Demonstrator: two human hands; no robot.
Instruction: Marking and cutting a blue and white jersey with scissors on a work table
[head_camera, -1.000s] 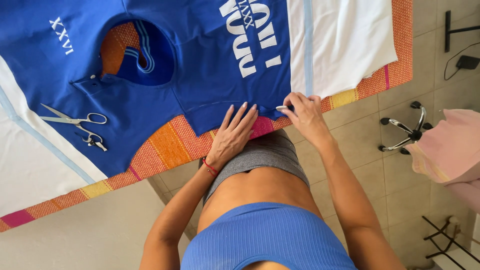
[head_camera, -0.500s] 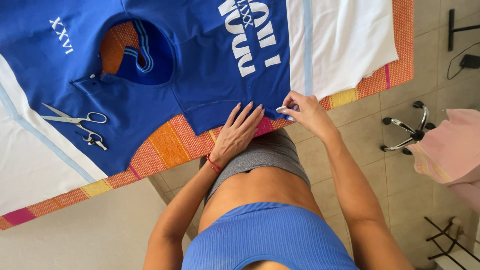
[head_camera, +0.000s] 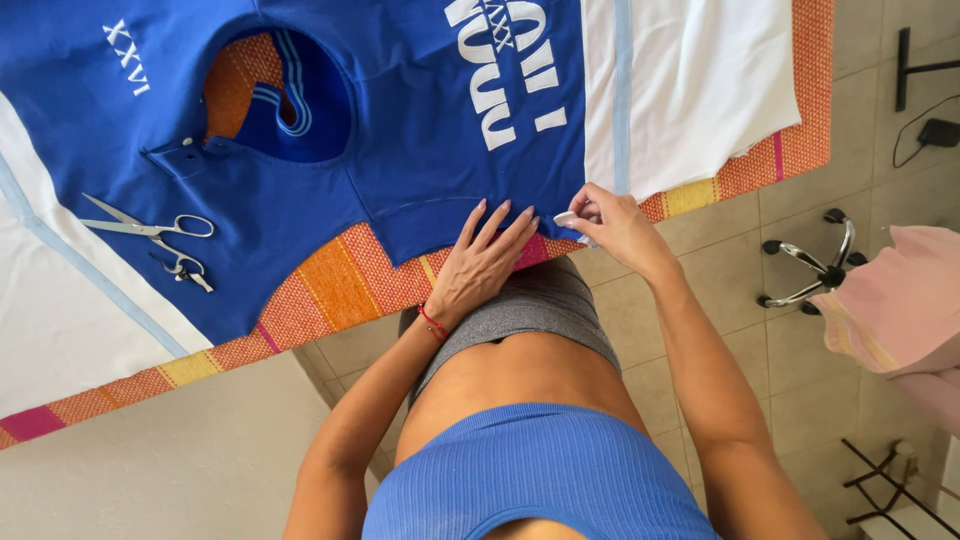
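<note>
A striped orange cloth (head_camera: 330, 285) covers the work table, and on it a blue shirt (head_camera: 420, 150) with white lettering lies spread flat, a white panel (head_camera: 700, 90) edged in pale blue beside it. Compared with 1 second ago, almost nothing on the table has moved: the shirt, the cloth and the tools sit where they were. The only shift is small, the right hand edging along the hem and the left hand spreading a little flatter, so the work at the shirt's lower edge seems to be in a slow, careful stage.

The left hand (head_camera: 485, 255) lies open, palm down, fingers fanned over the hem, pinning the fabric against the cloth. The right hand (head_camera: 610, 220) is closed in a pinch on a small pale piece (head_camera: 566, 218), perhaps chalk, its tip touching the hem just beside the white panel.

Well apart to the left, 1 pair of scissors (head_camera: 150, 228) rests on the blue fabric, with a small metal snipper (head_camera: 185, 270) just below it.
</note>
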